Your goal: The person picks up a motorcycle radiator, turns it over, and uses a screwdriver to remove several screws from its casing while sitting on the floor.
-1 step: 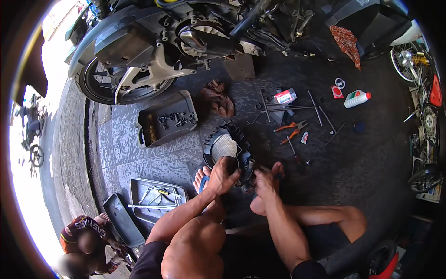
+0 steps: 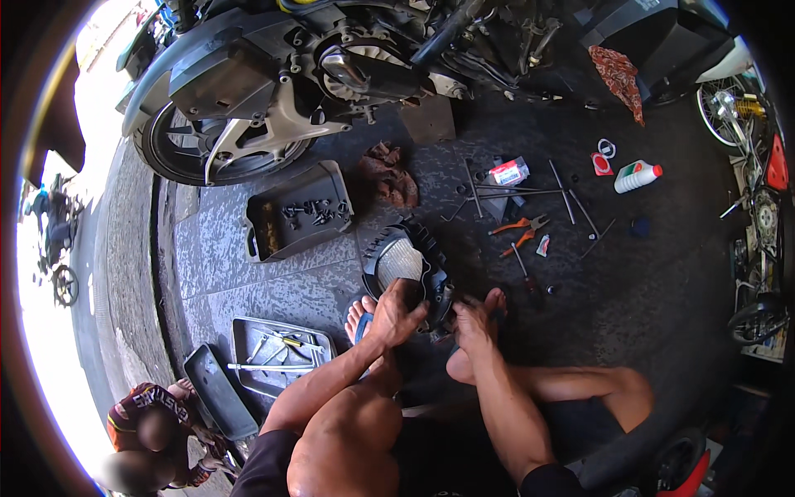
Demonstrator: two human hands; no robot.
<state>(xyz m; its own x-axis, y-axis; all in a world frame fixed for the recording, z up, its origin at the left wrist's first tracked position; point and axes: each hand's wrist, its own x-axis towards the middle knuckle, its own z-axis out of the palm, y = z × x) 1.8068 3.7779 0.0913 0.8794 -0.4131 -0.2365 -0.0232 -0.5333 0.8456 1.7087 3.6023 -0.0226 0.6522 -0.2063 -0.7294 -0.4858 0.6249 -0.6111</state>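
Note:
A black ribbed vehicle cover with a silver, finely patterned face [image 2: 400,262] stands between my feet on the dark floor. My left hand [image 2: 396,313] is closed on its lower rim, with the fingertips partly hidden. My right hand [image 2: 472,323] is at the lower right end of the cover, its fingers bent and pressed together. What those fingers hold is too dark and small to make out. Orange-handled pliers [image 2: 519,225] and a screwdriver [image 2: 525,269] lie to the right of the cover.
A partly dismantled motorcycle [image 2: 273,91] stands ahead. At left are a dark bin of bolts [image 2: 265,199], a tool tray [image 2: 248,331] and a long tray [image 2: 219,398]. Rods [image 2: 522,192], a white bottle [image 2: 638,176] and a rag [image 2: 389,176] lie beyond. A person [image 2: 157,435] is at lower left.
My hands and the cover stay almost in place. Out on the street at far left, a motorcycle has shifted slightly.

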